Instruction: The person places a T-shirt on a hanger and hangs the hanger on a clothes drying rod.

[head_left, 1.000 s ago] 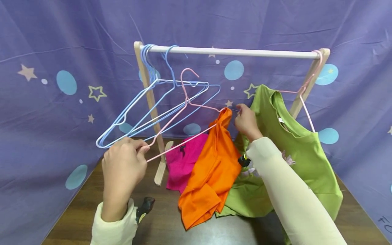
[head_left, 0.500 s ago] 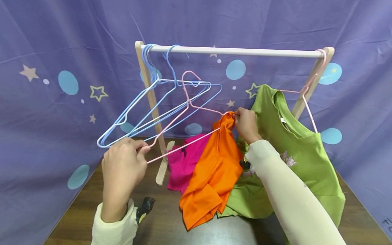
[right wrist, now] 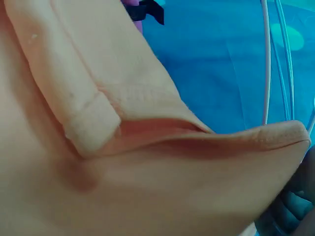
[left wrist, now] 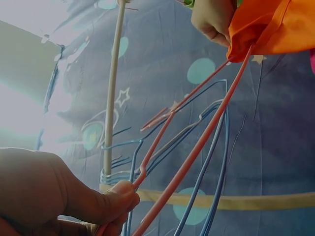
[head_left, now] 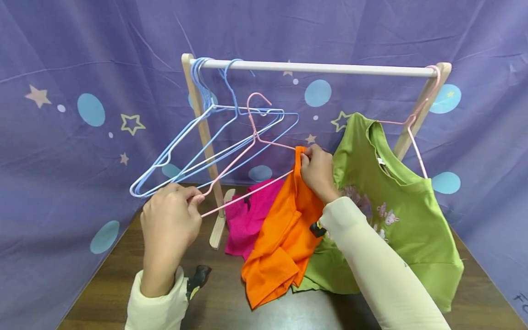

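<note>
Orange garment (head_left: 272, 256) is hanging off the right-hand end of the pink hanger (head_left: 255, 134), in front of the rack. Delta: right hand (head_left: 317, 172), off the cloth a second ago, is now gripping its top edge between thumb and fingers. Cloth is now covering the notch near that hanger end, which was showing half a second ago. Reads to me as that side getting seated better; the other hanger end isn't carrying any cloth yet. Left hand (head_left: 171, 220) is staying put, pinching the bare corner. In the left wrist view, hanger arm and bottom bar are both running into the orange. Can't tell if the garment's lower end is touching the table (head_left: 111, 293). Magenta cloth (head_left: 247, 224) is lying behind; green top (head_left: 412, 220) is hanging from the white rail (head_left: 317, 67) on its own hanger.
</note>
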The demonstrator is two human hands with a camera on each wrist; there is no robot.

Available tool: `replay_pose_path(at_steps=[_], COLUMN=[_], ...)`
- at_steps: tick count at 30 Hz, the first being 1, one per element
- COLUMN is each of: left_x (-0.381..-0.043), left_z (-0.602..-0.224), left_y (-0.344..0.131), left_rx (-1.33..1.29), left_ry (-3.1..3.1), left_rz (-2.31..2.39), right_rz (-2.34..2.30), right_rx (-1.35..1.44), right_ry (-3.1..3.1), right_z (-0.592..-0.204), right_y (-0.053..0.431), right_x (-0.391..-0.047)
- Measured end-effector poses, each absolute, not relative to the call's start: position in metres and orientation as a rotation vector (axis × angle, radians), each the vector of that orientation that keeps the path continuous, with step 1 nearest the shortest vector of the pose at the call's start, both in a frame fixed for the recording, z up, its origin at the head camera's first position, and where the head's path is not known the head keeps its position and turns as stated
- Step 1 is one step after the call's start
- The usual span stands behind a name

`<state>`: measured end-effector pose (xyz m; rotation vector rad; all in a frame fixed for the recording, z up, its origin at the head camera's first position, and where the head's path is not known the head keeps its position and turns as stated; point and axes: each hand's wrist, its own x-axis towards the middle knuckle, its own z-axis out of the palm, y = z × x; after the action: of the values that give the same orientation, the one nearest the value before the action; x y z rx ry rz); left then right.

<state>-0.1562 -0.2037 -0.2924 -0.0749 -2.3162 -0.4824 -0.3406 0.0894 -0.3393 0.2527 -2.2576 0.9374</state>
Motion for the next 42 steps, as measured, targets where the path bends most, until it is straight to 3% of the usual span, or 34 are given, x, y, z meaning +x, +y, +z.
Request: replay_pose_path(at_steps=[9,18,28,42], left_x=[-0.156,-0.157,-0.156,-0.156], left_z=[-0.289,-0.291,-0.289,-0.288], left_y=[-0.21,-0.212,-0.222,-0.225], left_rx=[-0.048,-0.068,-0.073,-0.093], left_ry=[-2.315,-2.282,-2.271,-2.267], left_rz=[-0.487,-0.479,-0.465,-0.459], right_rz=[1.038,0.983,1.217,1.159], right_rx=[0.559,0.54,0.575,0.505], right_ry=[-2.335,-2.485,-2.44,-2.293], right_z=[-0.332,-0.333,-0.342,-0.353], right_y=[0.11,0.13,0.12,0.114], right_x=[-0.355,-0.364,-0.347,-0.329])
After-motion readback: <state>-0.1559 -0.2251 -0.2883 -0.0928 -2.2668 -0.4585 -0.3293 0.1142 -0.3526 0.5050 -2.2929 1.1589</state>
